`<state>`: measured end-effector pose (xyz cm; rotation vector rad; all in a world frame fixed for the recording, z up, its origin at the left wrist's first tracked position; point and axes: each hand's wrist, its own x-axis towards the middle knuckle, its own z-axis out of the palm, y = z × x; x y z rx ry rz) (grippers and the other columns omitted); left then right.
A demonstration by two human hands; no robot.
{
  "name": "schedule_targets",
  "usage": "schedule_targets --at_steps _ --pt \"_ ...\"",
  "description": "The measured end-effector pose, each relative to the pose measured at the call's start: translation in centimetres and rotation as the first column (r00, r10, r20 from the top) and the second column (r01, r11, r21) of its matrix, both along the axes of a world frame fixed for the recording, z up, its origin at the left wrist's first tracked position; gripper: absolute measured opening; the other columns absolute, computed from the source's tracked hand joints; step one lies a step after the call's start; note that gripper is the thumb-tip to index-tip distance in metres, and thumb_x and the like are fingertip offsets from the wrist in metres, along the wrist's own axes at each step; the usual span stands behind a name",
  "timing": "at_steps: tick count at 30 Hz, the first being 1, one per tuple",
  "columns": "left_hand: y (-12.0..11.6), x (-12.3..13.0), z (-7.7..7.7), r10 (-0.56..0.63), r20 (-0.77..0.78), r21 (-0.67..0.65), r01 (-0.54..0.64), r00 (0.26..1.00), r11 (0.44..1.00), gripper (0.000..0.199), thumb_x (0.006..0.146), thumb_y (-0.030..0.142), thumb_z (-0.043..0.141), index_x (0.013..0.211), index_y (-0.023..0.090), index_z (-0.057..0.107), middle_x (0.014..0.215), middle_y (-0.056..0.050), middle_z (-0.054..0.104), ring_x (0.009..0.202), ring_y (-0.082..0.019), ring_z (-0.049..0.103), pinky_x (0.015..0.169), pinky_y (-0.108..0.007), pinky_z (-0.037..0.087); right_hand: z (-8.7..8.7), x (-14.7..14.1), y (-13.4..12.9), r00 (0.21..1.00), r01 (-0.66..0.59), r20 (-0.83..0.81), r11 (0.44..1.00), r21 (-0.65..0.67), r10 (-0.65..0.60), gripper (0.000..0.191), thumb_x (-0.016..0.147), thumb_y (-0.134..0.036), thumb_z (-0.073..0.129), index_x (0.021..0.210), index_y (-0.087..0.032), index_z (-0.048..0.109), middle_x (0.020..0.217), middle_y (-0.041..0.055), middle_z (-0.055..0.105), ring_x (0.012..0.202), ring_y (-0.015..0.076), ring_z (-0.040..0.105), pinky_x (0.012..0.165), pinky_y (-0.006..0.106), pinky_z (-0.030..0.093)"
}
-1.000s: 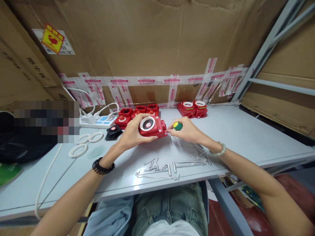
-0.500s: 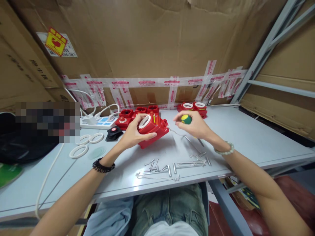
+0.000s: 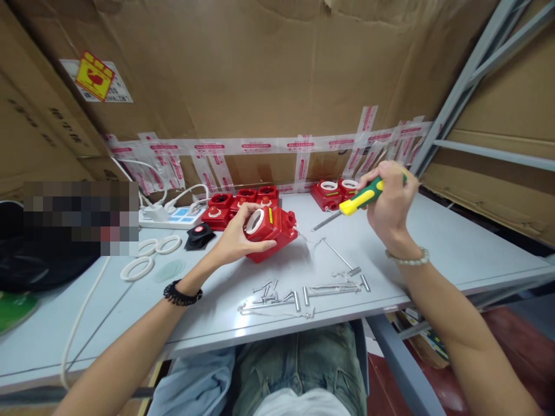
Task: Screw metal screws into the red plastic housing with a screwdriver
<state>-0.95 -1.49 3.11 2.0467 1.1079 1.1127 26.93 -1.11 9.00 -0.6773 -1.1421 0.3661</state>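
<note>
On your left, white plastic rings (image 3: pixel 123 270) lie beside clear round discs (image 3: pixel 170 270), with a flat black part bearing a red-centred disc (image 3: pixel 198 236) just beyond them. Red housings with round openings (image 3: pixel 215 218) stand together behind it. Your left hand (image 3: pixel 241 236) is wrapped round the glossy red box-shaped housing with a white ring (image 3: pixel 278 228), thumb along its near side; it sits tilted at the middle of the table, at the same slant as half a second ago. A pile of loose silver screws (image 3: pixel 269 293) lies nearer you. From the housing's right end, a thin white cord leads toward a slim metal rod with a crosspiece (image 3: pixel 338 255).

The change is on your right: your right hand (image 3: pixel 390 202) has swung away from the housing, fist closed round the green-and-yellow-handled screwdriver (image 3: pixel 358 202). Its tip now touches nothing. That suggests tightening at the cord end has paused, perhaps finished; whether the fastening is secure, you cannot tell from here.
</note>
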Motion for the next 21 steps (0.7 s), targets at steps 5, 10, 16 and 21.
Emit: schedule_targets --at_steps 5,10,16,21 --pt "0.0 0.3 -0.2 0.103 0.028 0.154 -0.106 0.994 0.982 0.066 0.058 0.037 0.084 0.105 0.023 0.039 0.103 -0.002 0.054 0.095 -0.021 0.06 0.084 -0.035 0.051 -0.6 -0.6 0.5 0.999 0.038 -0.018 0.998 0.044 -0.037 0.03 0.08 -0.034 0.059 0.055 -0.024 0.046 0.05 -0.0035 0.047 0.049 0.0127 0.051 0.05 0.029 0.045" --pt "0.6 0.5 -1.1 0.121 0.088 0.362 -0.145 0.989 0.921 0.073 0.055 0.036 0.088 0.106 0.024 0.038 0.109 -0.004 0.05 0.102 -0.022 0.058 0.091 -0.037 0.048 -0.9 -1.0 0.6 0.998 0.056 -0.016 0.995 0.077 -0.055 0.028 0.081 -0.034 0.059 0.059 -0.021 0.049 0.053 -0.0046 0.053 0.048 0.0097 0.052 0.046 0.024 0.045" --pt "1.1 0.4 -1.6 0.094 0.116 0.489 -0.139 0.989 0.861 0.074 0.055 0.037 0.089 0.106 0.025 0.036 0.111 -0.005 0.048 0.106 -0.023 0.056 0.093 -0.039 0.047 -1.3 -1.5 0.3 0.999 0.041 0.022 0.996 0.077 -0.042 0.025 0.083 -0.031 0.06 0.06 -0.023 0.052 0.055 -0.0023 0.06 0.049 0.0118 0.059 0.049 0.026 0.051" --pt "1.1 0.4 -1.5 0.096 0.109 0.497 -0.138 0.989 0.856 0.074 0.055 0.036 0.088 0.107 0.025 0.037 0.11 -0.006 0.048 0.105 -0.023 0.056 0.093 -0.04 0.047 -1.2 -1.5 0.2 0.995 0.079 0.061 0.996 0.046 -0.082 0.025 0.085 -0.031 0.058 0.062 -0.024 0.051 0.057 -0.0015 0.062 0.052 0.0127 0.062 0.048 0.026 0.052"
